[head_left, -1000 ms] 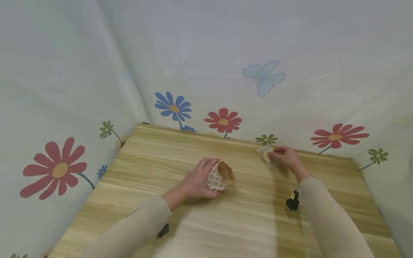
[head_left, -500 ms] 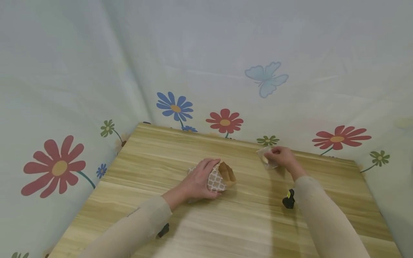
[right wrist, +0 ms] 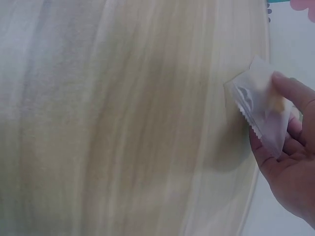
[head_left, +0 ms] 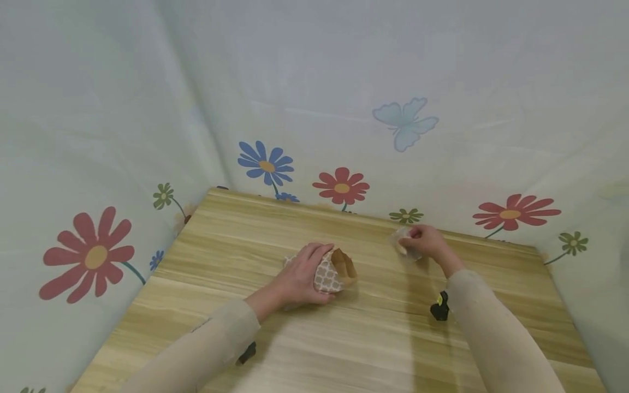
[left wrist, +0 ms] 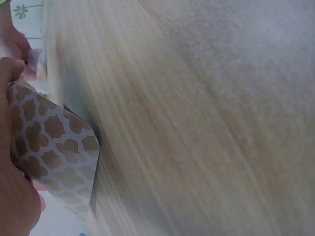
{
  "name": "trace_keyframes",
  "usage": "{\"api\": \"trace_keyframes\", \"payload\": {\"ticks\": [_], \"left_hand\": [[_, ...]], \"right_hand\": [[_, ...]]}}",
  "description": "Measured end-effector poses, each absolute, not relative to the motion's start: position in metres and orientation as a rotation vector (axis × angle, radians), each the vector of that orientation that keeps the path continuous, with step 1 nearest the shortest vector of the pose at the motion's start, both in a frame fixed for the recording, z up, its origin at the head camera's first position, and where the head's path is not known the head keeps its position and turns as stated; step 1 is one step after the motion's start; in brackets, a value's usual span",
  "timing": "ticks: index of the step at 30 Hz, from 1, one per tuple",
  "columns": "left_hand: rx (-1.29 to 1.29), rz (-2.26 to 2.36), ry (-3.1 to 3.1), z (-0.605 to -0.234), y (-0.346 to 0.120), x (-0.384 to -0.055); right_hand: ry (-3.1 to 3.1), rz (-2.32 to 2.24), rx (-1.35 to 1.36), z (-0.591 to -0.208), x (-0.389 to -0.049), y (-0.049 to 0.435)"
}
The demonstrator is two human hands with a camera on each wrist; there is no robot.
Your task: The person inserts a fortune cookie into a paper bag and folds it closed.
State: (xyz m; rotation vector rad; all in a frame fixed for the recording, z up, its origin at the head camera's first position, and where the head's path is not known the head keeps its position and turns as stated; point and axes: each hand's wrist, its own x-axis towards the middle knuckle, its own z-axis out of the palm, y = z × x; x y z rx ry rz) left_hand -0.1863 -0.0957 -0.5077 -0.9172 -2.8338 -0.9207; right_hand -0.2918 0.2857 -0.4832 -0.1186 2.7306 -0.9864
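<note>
My left hand (head_left: 300, 278) grips a small paper bag (head_left: 327, 277) around its side near the middle of the table. The bag lies on its side, brown with a white lattice pattern, its plain brown mouth facing right and open. By the back edge, my right hand (head_left: 428, 241) pinches a small translucent packet (right wrist: 261, 101) with a serrated edge. Something pale yellow shows through the packet between thumb and fingers. In the left wrist view the patterned bag (left wrist: 54, 142) rests against the wood, and the right hand (left wrist: 17, 46) shows behind it.
The wood-grain table (head_left: 354, 338) ends at a pale backdrop (head_left: 314, 82) printed with flowers and a butterfly. A black object with a yellow mark (head_left: 439, 307) is beside the right forearm. Another dark object (head_left: 247, 352) shows by the left sleeve.
My right hand has turned a little and drawn the packet up into its fingers, with less of the packet lying flat. The left hand and paper bag stay nearly in place.
</note>
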Motion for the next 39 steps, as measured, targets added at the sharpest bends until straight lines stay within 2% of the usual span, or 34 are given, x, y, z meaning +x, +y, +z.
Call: {"api": "trace_keyframes", "payload": {"ticks": [15, 28, 39], "left_hand": [[-0.931, -0.928, -2.843, -0.507, -0.086, -0.188], [-0.958, -0.968, -2.816, -0.508, -0.075, -0.193], [-0.937, -0.985, -2.826, -0.512, -0.067, -0.193]], "right_hand": [[2.493, -1.607, 0.004, -0.491, -0.256, 0.279], [2.362, -2.006, -0.003, -0.465, -0.194, 0.216], [2.462, -2.081, 0.025, -0.473, -0.179, 0.185]]}}
